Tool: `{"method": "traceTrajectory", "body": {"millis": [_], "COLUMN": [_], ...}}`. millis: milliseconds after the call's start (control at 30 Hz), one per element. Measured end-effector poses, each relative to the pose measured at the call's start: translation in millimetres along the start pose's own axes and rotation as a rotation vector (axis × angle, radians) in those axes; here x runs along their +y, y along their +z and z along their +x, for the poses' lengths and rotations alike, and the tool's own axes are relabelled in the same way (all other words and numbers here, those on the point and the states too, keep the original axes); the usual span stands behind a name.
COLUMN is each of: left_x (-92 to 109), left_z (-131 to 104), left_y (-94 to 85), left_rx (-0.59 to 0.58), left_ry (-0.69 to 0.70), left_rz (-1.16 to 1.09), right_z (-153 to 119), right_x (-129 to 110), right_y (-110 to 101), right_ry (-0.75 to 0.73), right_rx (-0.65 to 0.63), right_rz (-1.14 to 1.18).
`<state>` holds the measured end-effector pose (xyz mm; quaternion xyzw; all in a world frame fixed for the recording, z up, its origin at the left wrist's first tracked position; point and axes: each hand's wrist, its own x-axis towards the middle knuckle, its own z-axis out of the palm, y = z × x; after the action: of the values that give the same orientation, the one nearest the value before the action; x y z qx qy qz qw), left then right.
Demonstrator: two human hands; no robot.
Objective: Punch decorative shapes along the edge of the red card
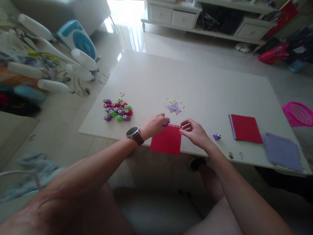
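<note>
A red sheet of paper [166,140] lies at the table's near edge and overhangs it, with a row of punched holes along its far edge. My left hand [154,126], a watch on its wrist, is closed around a small purple craft punch [165,124] at the sheet's far edge. My right hand [194,132] is at the sheet's upper right corner, thumb and fingers apart, fingertips close to the edge. Beyond the sheet is a pile of purple, yellow and red paper bits [173,106]. Another purple punch [216,136] sits right of my right hand.
Several purple, green and red punches [117,111] are grouped on the left of the white table [207,85]. On the right lie a stack of red sheets [246,128] and punched purple sheets [282,151]. A pink basket [298,113] stands past the right edge.
</note>
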<state>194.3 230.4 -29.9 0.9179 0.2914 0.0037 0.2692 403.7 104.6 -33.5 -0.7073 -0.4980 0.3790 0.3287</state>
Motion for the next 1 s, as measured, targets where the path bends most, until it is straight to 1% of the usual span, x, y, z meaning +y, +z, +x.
{"method": "traceTrajectory", "body": {"millis": [67, 167, 267, 400, 700, 800, 867, 933, 1000], "left_x": [-14, -34, -49, -57, -78, -77, -70, -58, -44], "left_z": [-3, -6, -9, -11, -13, -12, -10, -5, 0], "left_y": [-5.7, -13.6, -21.9, -30.5, -42.0, -44.7, -43.5, -39.2, -32.0], "left_rx": [0.0, 0.049, 0.076, 0.076, 0.121, 0.137, 0.148, 0.145, 0.109], "left_ry": [-0.071, -0.173, -0.27, -0.383, -0.515, -0.557, -0.544, -0.479, -0.363], "left_rz": [0.05, 0.096, 0.158, 0.236, 0.354, 0.375, 0.36, 0.318, 0.245], "right_z": [0, 0, 0, 2, 0, -2, -1, 0, 0], "right_x": [-2, -2, 0, 3, 10, 10, 11, 14, 18], "right_y": [0, 2, 4, 5, 6, 5, 0, -8, -20], "right_ry": [-0.002, -0.01, -0.014, -0.024, -0.079, -0.119, -0.143, -0.144, -0.105], "right_rx": [-0.012, -0.029, -0.038, -0.049, -0.108, -0.103, -0.087, -0.068, -0.043], "right_rz": [-0.022, -0.05, -0.075, -0.099, -0.193, -0.294, -0.395, -0.51, -0.628]}}
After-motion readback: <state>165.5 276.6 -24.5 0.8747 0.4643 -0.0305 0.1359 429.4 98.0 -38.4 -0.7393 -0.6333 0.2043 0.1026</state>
